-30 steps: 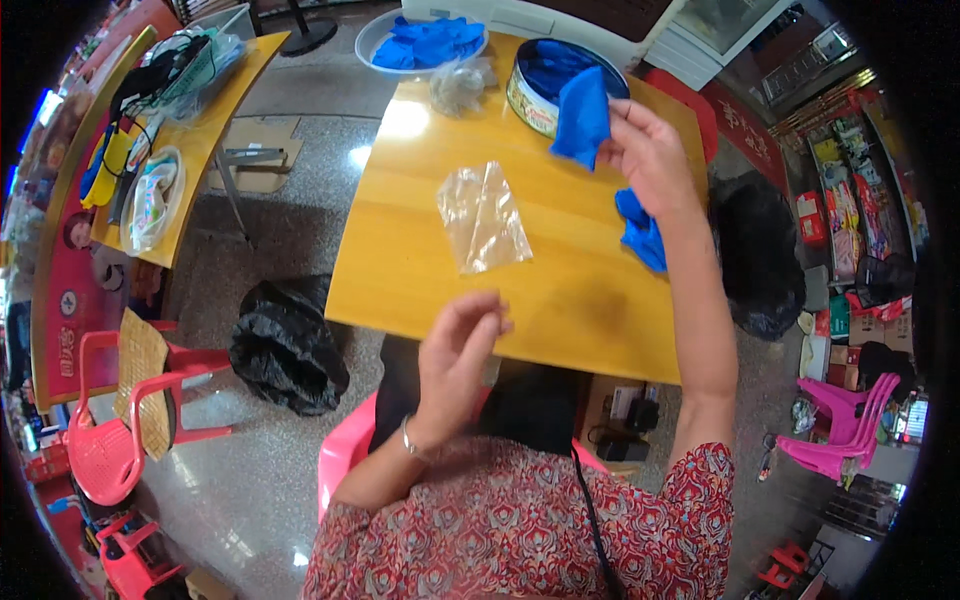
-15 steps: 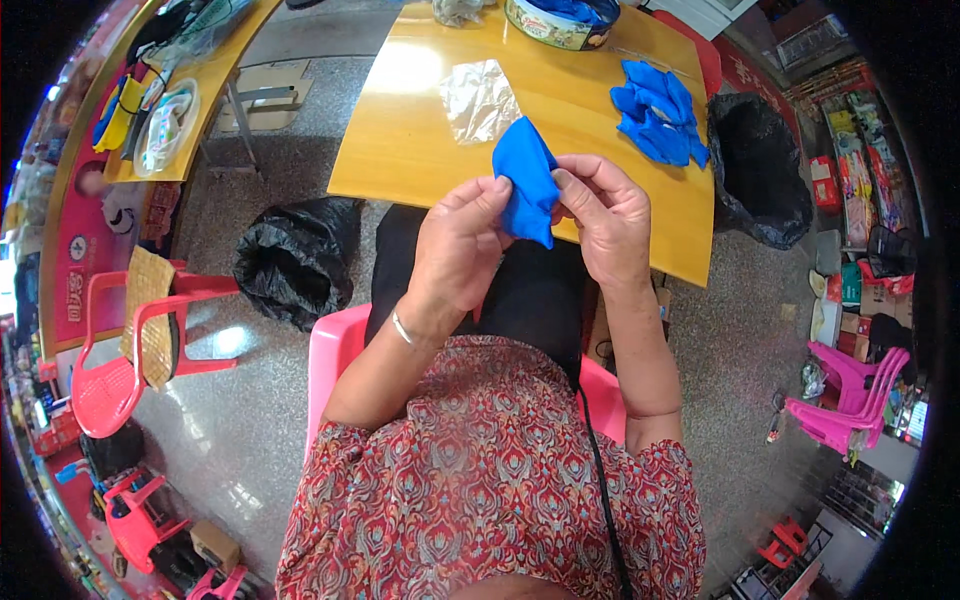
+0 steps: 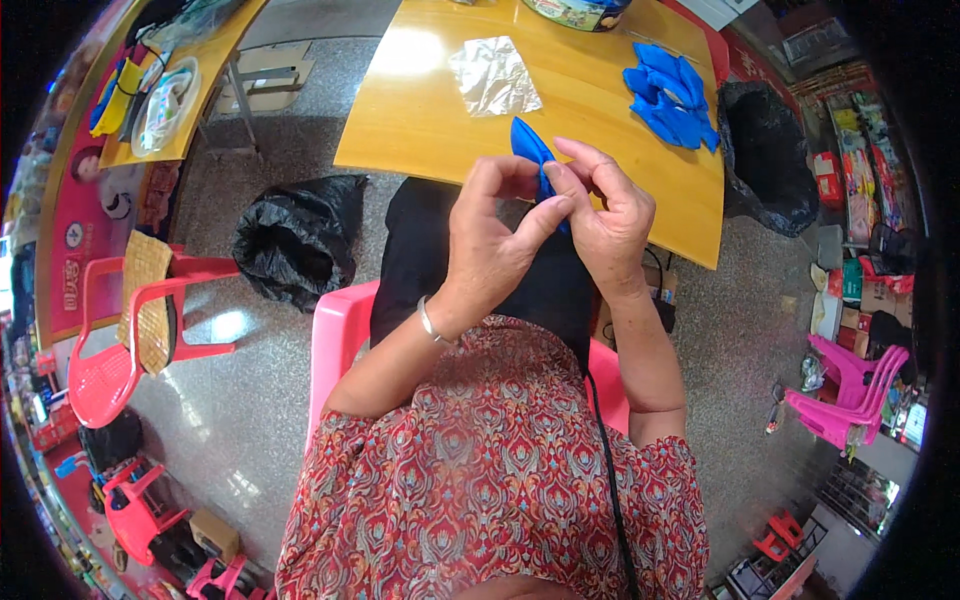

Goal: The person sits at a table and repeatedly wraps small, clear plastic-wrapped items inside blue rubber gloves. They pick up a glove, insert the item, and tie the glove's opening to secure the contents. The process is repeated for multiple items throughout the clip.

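A small piece of blue fabric (image 3: 530, 142) is pinched between my two hands, above my lap at the table's front edge. My left hand (image 3: 500, 220) grips it with bent fingers and thumb. My right hand (image 3: 608, 215) pinches it from the other side, thumb and fingertips close to my left thumb. The fabric looks narrow and folded, its pointed end sticking up; its lower part is mostly hidden by my fingers. A heap of similar blue fabric pieces (image 3: 670, 100) lies on the table's right side. Beyond my hands rests a clear plastic bag (image 3: 495, 77), flat on the tabletop.
The yellow wooden table (image 3: 400, 125) stands before me, with a round tub (image 3: 575, 12) at its far edge. Black bag-lined bins stand left (image 3: 300, 240) and right (image 3: 768, 155). A red plastic chair (image 3: 105, 385) is at left, a magenta stool (image 3: 850, 390) at right.
The blue fabric was spread wider and now shows edge-on, folded narrow. My left hand has moved right, bringing both thumbs together. The view has shifted slightly.
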`<state>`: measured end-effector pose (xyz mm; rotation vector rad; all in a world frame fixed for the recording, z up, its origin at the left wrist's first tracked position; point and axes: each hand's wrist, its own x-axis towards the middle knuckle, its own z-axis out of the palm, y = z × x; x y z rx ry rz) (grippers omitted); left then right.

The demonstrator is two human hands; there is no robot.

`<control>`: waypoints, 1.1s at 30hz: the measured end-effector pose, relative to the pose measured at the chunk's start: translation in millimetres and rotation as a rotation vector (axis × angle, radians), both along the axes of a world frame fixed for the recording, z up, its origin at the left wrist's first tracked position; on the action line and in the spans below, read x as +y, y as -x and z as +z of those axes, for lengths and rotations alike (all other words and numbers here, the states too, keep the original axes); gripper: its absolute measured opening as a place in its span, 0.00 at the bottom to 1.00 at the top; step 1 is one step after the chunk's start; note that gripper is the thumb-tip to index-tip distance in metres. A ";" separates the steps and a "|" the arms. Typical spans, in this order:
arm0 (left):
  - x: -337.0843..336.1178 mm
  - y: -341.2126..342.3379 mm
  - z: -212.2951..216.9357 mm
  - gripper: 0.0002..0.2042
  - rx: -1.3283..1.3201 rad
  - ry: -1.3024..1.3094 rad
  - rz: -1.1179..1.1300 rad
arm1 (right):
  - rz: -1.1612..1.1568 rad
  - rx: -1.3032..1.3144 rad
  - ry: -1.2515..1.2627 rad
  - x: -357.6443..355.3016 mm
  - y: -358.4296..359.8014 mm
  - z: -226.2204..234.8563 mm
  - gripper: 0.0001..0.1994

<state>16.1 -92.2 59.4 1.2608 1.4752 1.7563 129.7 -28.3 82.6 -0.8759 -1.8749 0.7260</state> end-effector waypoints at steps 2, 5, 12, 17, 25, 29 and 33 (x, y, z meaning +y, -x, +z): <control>1.4 -0.3 -5.4 0.13 -0.115 0.055 -0.057 | 0.016 0.070 0.112 1.7 0.7 -5.4 0.09; 4.7 4.6 -11.8 0.10 -0.161 0.098 -0.070 | 0.065 0.064 0.044 6.8 1.1 -10.2 0.09; 17.9 12.1 -20.5 0.07 -0.085 0.165 -0.003 | 0.068 -0.017 0.014 17.7 2.0 -17.5 0.09; 25.0 16.2 -21.0 0.06 -0.167 0.241 -0.008 | 0.053 0.022 0.062 26.5 7.1 -26.8 0.10; 30.8 11.2 -30.5 0.05 -0.376 0.203 0.023 | 0.115 0.026 0.007 27.0 7.1 -31.6 0.10; 29.4 8.0 -28.5 0.05 -0.274 0.167 0.034 | 0.040 0.009 0.033 25.6 6.1 -33.5 0.08; 27.3 7.8 -31.0 0.07 -0.023 0.151 0.079 | 0.040 -0.016 -0.010 25.7 3.9 -34.1 0.07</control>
